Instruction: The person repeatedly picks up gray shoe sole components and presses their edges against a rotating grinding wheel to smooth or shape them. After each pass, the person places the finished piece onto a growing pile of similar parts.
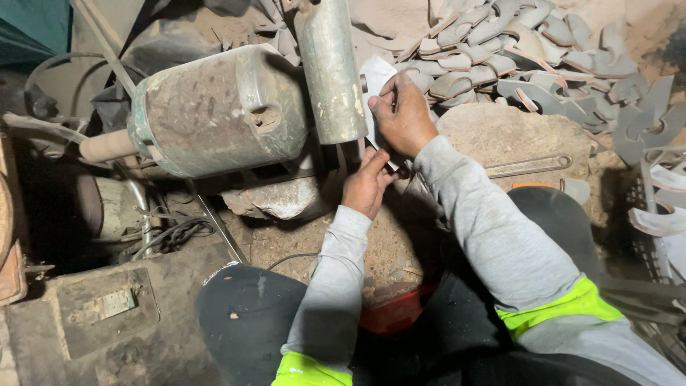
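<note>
A flat grey metal blade piece is pressed against the side of a cylindrical grinding drum on a worn green motor. My right hand grips the piece at its upper part, fingers curled over its edge. Below it, my left hand holds the lower end of the same piece, close under the drum. Both arms wear grey sleeves with bright yellow-green bands.
A heap of curved metal blades lies at the back right. More blades rest at the right edge. A wrench lies on a dusty mound. Cables run beside the motor. My dark-trousered knees fill the foreground.
</note>
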A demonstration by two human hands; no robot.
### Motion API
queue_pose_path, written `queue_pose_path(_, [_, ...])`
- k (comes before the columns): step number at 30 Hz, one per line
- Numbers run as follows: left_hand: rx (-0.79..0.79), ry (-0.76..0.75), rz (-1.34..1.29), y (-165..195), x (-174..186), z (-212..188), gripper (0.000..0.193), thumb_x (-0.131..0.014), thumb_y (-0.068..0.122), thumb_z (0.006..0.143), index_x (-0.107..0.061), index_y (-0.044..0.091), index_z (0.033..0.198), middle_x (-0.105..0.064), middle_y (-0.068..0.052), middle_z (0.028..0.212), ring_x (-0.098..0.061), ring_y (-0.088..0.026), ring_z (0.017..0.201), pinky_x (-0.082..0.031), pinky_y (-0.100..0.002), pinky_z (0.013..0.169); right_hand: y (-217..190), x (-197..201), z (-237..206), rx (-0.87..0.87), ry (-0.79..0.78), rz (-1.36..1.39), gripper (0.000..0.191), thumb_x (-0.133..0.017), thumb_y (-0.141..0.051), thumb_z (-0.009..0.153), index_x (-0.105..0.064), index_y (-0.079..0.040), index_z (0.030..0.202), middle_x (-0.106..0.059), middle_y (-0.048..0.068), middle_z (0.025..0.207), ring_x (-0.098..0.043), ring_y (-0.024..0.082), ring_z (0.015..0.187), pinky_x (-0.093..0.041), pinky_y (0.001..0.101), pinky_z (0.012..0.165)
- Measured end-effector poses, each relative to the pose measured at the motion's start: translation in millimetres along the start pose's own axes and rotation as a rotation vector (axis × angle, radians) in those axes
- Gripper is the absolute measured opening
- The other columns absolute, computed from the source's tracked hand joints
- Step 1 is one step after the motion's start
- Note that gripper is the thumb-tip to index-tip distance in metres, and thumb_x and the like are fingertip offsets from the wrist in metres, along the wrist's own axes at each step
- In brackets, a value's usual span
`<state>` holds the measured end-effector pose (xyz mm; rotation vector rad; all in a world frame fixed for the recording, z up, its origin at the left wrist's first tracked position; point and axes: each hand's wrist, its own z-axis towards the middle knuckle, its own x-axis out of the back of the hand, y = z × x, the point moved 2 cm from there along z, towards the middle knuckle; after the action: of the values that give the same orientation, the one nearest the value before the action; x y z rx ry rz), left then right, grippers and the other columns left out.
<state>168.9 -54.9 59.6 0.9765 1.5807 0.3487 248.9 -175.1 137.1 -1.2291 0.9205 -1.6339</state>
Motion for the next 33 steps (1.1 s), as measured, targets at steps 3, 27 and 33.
queue_pose_path(3, [-0.056, 0.017, -0.040, -12, 0, -9, 0.009, -0.061, 0.013, 0.103, -0.058, 0.013, 0.094, -0.054, 0.002, 0.089, -0.053, -0.011, 0.081, -0.052, -0.034, 0.081, -4, 4, -8, 0.069, -0.021, -0.070, 0.024, -0.074, -0.012, 0.094, -0.056, 0.003, 0.098, -0.064, 0.011, 0.078, -0.062, 0.020, 0.071, -0.051, 0.0347, 0.068])
queue_pose_path(27, [-0.220, 0.243, 1.054, 1, -60, -80, 0.028, -0.061, 0.015, 0.091, -0.071, -0.001, 0.113, -0.075, -0.019, 0.100, -0.074, -0.031, 0.091, -0.056, -0.039, 0.082, -19, 106, -9, -0.081, -0.726, -0.371, 0.050, -0.064, -0.046, 0.093, -0.069, -0.005, 0.122, -0.072, 0.017, 0.115, -0.065, 0.029, 0.112, -0.048, 0.0411, 0.099])
queue_pose_path(33, [-0.236, 0.127, 1.170, 41, -62, -91, 0.026, -0.062, 0.020, 0.094, -0.072, 0.001, 0.109, -0.076, -0.017, 0.093, -0.075, -0.028, 0.087, -0.057, -0.038, 0.079, -13, 94, -8, 0.048, -0.626, -0.491, 0.064, -0.075, -0.044, 0.092, -0.056, 0.000, 0.134, -0.063, 0.027, 0.126, -0.060, 0.040, 0.120, -0.046, 0.0444, 0.103])
